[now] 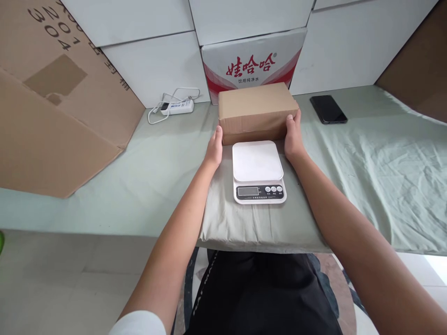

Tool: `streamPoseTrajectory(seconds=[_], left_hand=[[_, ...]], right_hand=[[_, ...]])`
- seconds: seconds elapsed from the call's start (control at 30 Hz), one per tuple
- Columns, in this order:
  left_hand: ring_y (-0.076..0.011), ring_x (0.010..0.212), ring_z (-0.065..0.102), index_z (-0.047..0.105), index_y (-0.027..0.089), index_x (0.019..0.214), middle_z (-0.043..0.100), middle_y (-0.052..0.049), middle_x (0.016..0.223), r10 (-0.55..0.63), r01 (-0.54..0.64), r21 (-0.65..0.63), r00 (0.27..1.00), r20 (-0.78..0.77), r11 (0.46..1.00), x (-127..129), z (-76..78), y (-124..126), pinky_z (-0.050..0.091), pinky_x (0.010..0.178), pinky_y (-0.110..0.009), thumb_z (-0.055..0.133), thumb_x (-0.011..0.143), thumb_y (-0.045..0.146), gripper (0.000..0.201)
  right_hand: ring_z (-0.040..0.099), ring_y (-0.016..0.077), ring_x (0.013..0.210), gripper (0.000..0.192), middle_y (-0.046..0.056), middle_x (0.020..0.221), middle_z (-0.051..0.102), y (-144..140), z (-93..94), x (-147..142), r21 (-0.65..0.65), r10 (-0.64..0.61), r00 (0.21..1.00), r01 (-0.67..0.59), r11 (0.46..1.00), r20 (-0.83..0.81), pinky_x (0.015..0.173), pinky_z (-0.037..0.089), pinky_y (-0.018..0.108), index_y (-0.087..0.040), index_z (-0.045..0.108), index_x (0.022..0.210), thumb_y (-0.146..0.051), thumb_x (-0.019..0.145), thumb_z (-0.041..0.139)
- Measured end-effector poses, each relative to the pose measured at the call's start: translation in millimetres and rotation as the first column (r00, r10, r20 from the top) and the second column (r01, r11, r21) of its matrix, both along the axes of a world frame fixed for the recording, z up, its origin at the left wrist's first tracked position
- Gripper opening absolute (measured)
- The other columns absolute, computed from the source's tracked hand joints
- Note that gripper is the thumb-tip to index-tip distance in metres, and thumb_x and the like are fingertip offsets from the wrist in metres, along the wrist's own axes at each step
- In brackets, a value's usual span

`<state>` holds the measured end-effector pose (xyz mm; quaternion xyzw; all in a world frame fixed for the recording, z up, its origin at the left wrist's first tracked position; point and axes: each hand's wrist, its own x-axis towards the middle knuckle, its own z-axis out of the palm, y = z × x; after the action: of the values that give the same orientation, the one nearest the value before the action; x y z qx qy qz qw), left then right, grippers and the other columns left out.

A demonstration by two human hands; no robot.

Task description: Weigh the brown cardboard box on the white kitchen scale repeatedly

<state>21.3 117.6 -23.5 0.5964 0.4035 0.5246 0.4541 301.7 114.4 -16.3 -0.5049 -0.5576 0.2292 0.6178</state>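
A closed brown cardboard box (256, 109) is held between my two hands, just behind a kitchen scale. My left hand (214, 146) presses on the box's left end, its thumb upright at the front corner and its other fingers hidden. At the right end, my right hand (294, 135) grips the box with its thumb on the front face. Between my forearms lies the white digital kitchen scale (257, 162), its square platform bare and its display (247, 191) blank. Whether the box rests on the table or hangs slightly above it, I cannot tell.
A white carton with red print (251, 63) stands behind the box, among white panels. Back left lies a white power strip (179, 106) with a cable; back right, a black phone (328, 109). A large cardboard sheet (52, 135) stands at left. Green cloth (157, 186) covers the table.
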Motion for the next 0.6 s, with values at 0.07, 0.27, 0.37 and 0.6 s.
streamPoseTrajectory(seconds=[0.07,0.27,0.37,0.6], left_hand=[[-0.033,0.175,0.044,0.065,0.03,0.159,0.068,-0.009,0.17,-0.002,0.002,0.006,1.0,0.006,1.0,0.4,-1.4,1.8,0.031,0.147,-0.051,0.037,0.096,0.101,0.1],[-0.0345,0.177,0.041,0.064,0.028,0.161,0.062,-0.011,0.176,0.023,-0.023,-0.006,1.0,0.015,1.0,1.3,-3.4,2.7,0.028,0.149,-0.054,0.039,0.095,0.101,0.102],[-0.0348,0.178,0.04,0.064,0.028,0.162,0.06,-0.01,0.178,0.036,-0.035,-0.017,0.999,0.02,0.999,0.5,-3.3,1.4,0.026,0.15,-0.056,0.039,0.096,0.1,0.101],[-0.0329,0.182,0.029,0.06,0.03,0.166,0.056,-0.007,0.181,0.026,-0.026,0.0,1.0,-0.015,1.0,-3.6,-4.2,2.4,0.025,0.151,-0.052,0.038,0.098,0.099,0.1]], right_hand=[[0.037,0.0334,0.178,0.082,0.012,0.174,0.057,-1.4,1.5,-0.6,-0.011,-0.004,1.0,0.004,1.0,0.01,0.151,0.026,0.057,-0.029,0.054,0.153,-0.086,0.096,0.043],[0.04,0.0313,0.177,0.081,0.012,0.174,0.057,-3.4,3.8,-1.6,-0.031,0.025,1.0,-0.025,0.999,0.0,0.151,0.026,0.056,-0.029,0.049,0.157,-0.083,0.096,0.044],[0.037,0.0307,0.178,0.082,0.01,0.178,0.053,-2.3,2.2,-0.7,-0.033,0.037,0.999,-0.037,0.999,0.001,0.152,0.026,0.056,-0.031,0.048,0.159,-0.083,0.096,0.044],[0.037,0.0297,0.179,0.087,0.004,0.186,0.042,9.1,-16.2,15.4,-0.019,0.056,0.997,-0.055,0.998,0.055,0.147,0.035,0.063,-0.039,0.017,0.18,-0.077,0.104,0.035]])
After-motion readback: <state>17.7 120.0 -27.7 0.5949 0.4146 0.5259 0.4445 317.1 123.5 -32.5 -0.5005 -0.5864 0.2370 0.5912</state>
